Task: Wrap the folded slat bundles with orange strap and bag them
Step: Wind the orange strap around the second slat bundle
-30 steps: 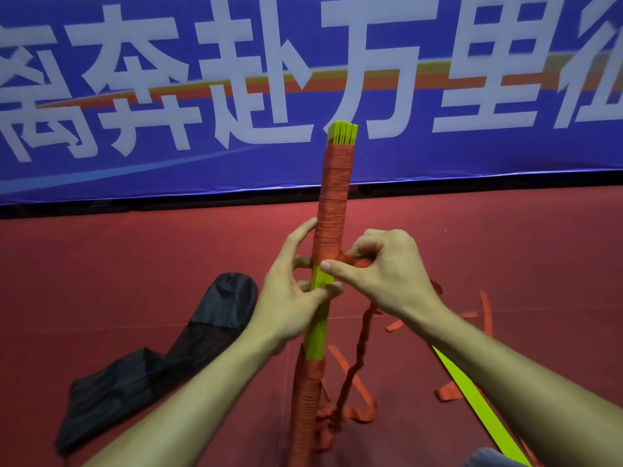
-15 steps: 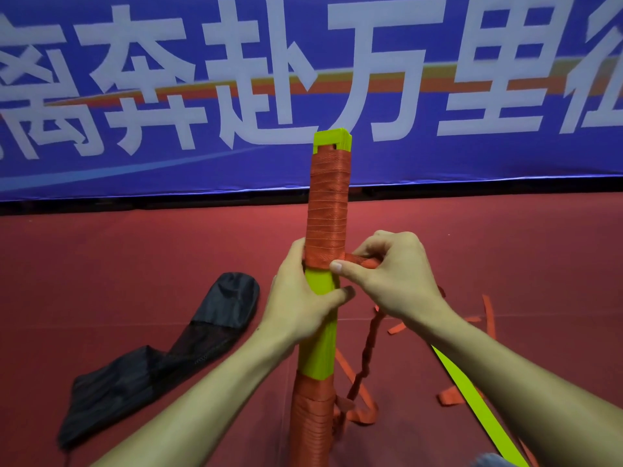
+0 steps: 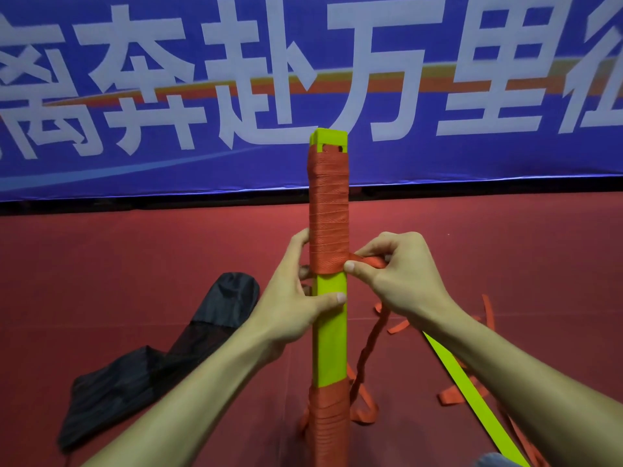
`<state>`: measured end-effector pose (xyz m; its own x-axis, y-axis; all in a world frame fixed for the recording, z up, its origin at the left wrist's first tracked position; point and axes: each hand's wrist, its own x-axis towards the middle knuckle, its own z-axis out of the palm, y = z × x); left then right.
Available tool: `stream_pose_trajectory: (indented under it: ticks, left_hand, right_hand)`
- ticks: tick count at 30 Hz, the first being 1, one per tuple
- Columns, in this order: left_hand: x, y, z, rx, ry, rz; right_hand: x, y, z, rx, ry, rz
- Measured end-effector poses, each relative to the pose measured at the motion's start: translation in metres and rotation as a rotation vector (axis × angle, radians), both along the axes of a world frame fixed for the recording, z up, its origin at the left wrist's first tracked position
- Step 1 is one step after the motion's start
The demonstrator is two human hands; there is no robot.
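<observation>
At the middle of the upright slat bundle (image 3: 329, 335), the left hand (image 3: 290, 308) is gripping the bare yellow-green stretch. Its thumb is lying across the front face and its fingers are curling round the far side. Just right of the bundle, the right hand (image 3: 401, 281) is pinching the orange strap (image 3: 369, 262) between thumb and curled fingers, drawing it taut off the lower edge of the upper wrapping. That wrapping is covering the bundle from just under its top end down to the hands. A second band is covering the bundle's foot, and the stretch between the two is showing bare. Below the right hand the slack strap is hanging twisted beside the bundle and trailing in loops around its foot.

The step in hand looks to be the wrapping itself, well along on this bundle, with bagging not yet begun. The next move is probably calling for another turn. The strap needs passing behind the bundle and laying just below the last coil while the left hand is steadying the bundle, with enough pull that the coils are not slackening.

Left of the bundle, a black bag (image 3: 168, 358) is lying limp on the red floor (image 3: 135, 251). Right of the bundle, a loose yellow-green slat (image 3: 472, 396) is lying under the right forearm. Behind the bundle, a blue banner (image 3: 472, 156) is hanging.
</observation>
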<state>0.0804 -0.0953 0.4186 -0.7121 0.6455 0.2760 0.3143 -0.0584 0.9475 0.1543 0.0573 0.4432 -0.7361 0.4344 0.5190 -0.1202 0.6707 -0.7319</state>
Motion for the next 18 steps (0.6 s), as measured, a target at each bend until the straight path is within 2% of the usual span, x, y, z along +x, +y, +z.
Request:
stream_pose_trajectory:
  ticks: [6,18]
  left_hand:
    - [-0.004,-0.010,0.005,-0.047,-0.042,-0.156]
    - [-0.007,-0.014,-0.005,0.027,-0.135,-0.126]
  right_hand:
    - [0.002,0.003,-0.001,-0.017,0.012,-0.008]
    - [-0.001,0.016,-0.005,0.145,-0.007,0.050]
